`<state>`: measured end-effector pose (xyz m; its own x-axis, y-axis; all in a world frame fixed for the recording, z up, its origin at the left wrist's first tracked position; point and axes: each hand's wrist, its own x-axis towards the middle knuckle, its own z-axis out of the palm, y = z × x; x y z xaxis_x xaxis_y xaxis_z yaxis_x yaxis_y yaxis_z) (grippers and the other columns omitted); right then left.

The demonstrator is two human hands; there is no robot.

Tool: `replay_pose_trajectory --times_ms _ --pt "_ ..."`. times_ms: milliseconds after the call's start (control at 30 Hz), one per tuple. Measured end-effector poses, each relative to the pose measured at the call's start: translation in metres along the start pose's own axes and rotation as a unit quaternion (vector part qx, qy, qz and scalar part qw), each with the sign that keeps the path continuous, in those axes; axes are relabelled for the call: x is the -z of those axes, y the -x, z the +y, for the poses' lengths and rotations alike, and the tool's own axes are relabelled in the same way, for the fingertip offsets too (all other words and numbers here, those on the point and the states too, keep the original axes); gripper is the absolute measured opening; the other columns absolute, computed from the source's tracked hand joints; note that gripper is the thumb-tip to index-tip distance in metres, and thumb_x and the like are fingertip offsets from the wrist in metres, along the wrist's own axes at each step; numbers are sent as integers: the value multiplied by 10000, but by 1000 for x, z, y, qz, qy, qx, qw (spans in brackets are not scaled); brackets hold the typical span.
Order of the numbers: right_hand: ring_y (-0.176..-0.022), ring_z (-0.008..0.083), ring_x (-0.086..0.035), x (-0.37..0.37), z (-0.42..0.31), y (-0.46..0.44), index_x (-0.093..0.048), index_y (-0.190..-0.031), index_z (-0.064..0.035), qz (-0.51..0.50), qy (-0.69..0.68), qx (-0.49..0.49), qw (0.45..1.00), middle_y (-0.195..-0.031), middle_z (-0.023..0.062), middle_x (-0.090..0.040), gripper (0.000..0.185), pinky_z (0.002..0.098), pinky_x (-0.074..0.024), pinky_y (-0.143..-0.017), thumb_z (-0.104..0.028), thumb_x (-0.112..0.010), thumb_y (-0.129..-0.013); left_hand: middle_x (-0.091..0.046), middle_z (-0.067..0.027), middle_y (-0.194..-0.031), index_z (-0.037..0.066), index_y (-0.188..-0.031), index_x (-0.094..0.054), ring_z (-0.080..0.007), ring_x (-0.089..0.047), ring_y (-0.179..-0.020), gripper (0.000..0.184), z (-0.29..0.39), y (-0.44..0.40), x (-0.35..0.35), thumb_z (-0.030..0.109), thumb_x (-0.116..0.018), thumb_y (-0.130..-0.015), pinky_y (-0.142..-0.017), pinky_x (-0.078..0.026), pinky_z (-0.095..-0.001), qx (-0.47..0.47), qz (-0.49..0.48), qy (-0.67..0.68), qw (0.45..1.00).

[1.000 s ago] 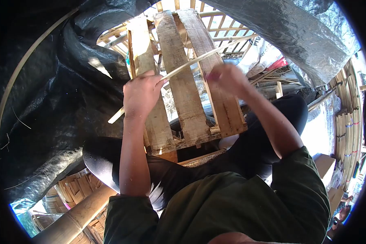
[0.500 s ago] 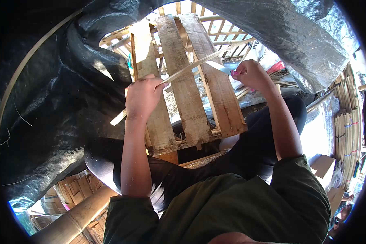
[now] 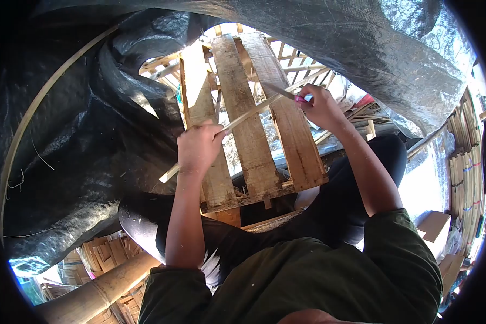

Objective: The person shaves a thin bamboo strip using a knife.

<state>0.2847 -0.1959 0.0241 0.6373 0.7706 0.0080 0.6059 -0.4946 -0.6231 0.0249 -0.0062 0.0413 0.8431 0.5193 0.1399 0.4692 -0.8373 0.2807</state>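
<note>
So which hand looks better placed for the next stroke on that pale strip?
Probably the right hand: it holds the knife, whose blade crosses the strip in this view. The left hand has its grip on the strip, away from the blade, so it seems better suited to steadying.

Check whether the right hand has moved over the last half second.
Yes. The right hand has shifted left, toward the rightmost plank; its knife now reaches farther across that plank.
</note>
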Motion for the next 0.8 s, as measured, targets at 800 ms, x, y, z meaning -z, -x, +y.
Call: replay_pose_trajectory --times_ms 800 --pt "-818 273 -678 52 -4 -34 -588 -1035 -50 242 -6 119 963 -903 151 -659 106 333 -510 -726 -92 -627 -946 -623 -92 -712 111 -841 -772 -290 -640 -665 160 -16 22 29 267 -764 -807 -612 -493 -390 -16 -28 80 996"
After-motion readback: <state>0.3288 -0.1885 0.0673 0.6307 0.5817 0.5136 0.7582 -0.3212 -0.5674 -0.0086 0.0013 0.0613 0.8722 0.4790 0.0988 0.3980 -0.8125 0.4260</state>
